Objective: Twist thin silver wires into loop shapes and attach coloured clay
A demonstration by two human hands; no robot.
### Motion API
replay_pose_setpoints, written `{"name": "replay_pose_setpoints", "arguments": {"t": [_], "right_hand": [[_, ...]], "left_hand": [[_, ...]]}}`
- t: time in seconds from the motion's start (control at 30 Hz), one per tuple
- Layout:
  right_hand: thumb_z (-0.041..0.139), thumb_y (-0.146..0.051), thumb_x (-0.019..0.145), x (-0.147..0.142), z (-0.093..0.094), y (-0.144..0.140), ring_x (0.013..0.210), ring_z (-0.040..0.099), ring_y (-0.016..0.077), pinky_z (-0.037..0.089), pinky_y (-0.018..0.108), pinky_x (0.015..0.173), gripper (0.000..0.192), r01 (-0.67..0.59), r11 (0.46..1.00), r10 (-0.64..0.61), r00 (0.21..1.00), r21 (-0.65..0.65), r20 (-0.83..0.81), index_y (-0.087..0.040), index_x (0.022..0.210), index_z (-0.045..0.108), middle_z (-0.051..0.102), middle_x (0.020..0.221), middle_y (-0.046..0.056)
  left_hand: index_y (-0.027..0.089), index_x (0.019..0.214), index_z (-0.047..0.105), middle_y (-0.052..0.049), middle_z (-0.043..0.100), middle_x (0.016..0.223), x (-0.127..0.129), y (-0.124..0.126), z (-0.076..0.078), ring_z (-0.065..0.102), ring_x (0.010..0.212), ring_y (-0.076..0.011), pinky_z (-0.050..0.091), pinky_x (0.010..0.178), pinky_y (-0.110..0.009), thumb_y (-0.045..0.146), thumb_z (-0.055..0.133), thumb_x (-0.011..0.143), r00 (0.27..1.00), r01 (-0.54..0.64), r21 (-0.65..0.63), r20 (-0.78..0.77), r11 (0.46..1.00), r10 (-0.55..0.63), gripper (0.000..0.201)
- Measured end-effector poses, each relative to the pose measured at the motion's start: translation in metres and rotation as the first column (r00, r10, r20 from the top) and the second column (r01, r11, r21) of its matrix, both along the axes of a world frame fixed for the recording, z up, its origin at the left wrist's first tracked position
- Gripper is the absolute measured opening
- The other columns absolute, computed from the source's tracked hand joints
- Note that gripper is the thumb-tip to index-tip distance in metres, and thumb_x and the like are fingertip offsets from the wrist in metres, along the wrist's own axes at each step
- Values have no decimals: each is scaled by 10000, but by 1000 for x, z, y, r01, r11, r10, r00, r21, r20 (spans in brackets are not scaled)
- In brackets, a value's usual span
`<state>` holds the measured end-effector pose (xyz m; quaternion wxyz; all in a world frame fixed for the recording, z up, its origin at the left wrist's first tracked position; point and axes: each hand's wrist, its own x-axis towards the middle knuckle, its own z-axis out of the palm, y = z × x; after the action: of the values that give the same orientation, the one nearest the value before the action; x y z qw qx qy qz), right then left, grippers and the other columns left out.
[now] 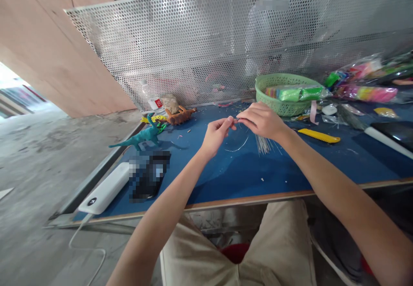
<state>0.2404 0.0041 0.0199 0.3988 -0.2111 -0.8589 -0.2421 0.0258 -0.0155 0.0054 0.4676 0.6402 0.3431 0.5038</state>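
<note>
My left hand (pixel 217 135) and my right hand (pixel 262 120) meet above the middle of the blue table, thumbs and fingers pinched together. Between their fingertips runs a thin, dark wire-like piece (pixel 235 120), mostly hidden by the fingers. A bundle of thin, straight pale wires (pixel 264 145) lies on the table just below my right hand, its far part covered by that hand. Beneath the gap between my hands, a single curved wire (pixel 239 148) shows against the blue surface; I cannot tell whether it joins the piece I hold.
Right of my hands lie a yellow utility knife (pixel 318 136) and a green basket (pixel 284 105) with packets. Toy dinosaurs, a teal one (pixel 142 136) nearest, stand left. A phone (pixel 153 176) and white power bank (pixel 105 189) lie front left. Perforated metal sheeting (pixel 193 45) rises behind.
</note>
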Motion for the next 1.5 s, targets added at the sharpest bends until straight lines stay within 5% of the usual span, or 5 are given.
{"name": "replay_pose_setpoints", "arguments": {"t": [0.2, 0.7, 0.9, 1.13, 1.5], "right_hand": [[469, -116, 1038, 0, -3, 2, 841, 620, 192, 460, 354, 786, 226, -5, 999, 5, 1000, 38, 14, -227, 1116, 650, 716, 906, 37], [538, -228, 1029, -2, -3, -6, 1083, 646, 251, 479, 447, 960, 210, 6, 999, -4, 997, 33, -77, -302, 1167, 678, 752, 1161, 31], [568, -346, 1014, -3, -9, -3, 845, 693, 225, 539, 410, 816, 211, -56, 994, 53, 998, -96, -34, -255, 997, 758, 777, 896, 41], [595, -340, 1028, -13, -12, 3, 1148, 708, 251, 549, 469, 1016, 331, -120, 950, 35, 958, -289, -283, -215, 1311, 711, 770, 1236, 87], [626, -268, 1015, -15, -15, -1, 957, 710, 201, 564, 400, 887, 187, -255, 938, 172, 932, -236, -320, -277, 1165, 738, 791, 1058, 36]], "left_hand": [[165, 888, 796, -50, 659, 830, -2, 0, 2, 347, 588, -73, 232, 512, -246, 578, 756, 822, 996, 72, -157, 57, 985, -64, 421], [166, 879, 785, -40, 712, 761, -3, 1, 4, 477, 607, -110, 349, 561, -265, 521, 713, 885, 976, -178, 157, -96, 971, 194, 363], [172, 920, 751, -47, 714, 827, -11, 10, 2, 540, 682, -118, 398, 617, -256, 459, 683, 915, 957, -290, 198, 37, 936, 288, 295], [174, 884, 715, -16, 660, 778, -14, 14, 1, 520, 672, -110, 393, 636, -250, 419, 687, 913, 966, -253, 224, 11, 941, 257, 248], [181, 911, 710, 8, 605, 729, -4, 1, 1, 416, 599, -103, 311, 566, -256, 475, 678, 924, 968, -198, 295, -88, 935, 233, 296]]}}
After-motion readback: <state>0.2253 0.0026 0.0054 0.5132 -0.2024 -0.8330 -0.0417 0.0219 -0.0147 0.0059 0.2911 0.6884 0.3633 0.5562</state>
